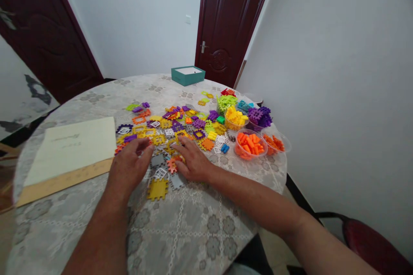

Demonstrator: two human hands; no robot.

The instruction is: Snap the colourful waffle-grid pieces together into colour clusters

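My left hand (129, 165) lies on the round table (180, 232) with fingers stretched toward a scatter of flat interlocking plastic tiles (167, 126) in yellow, purple, orange and grey. My right hand (192, 159) rests palm down beside it, fingers spread over an orange tile (172, 164) and a grey tile (158, 160). A yellow tile (158, 189) lies just in front of both hands. Neither hand visibly grips a piece.
Clear bowls of orange pieces (251, 144), yellow pieces (235, 118) and purple pieces (260, 116) stand at the right. A cream board on a cardboard sheet (71, 148) lies at the left. A teal box (188, 74) sits at the far edge. A red chair (371, 245) is right.
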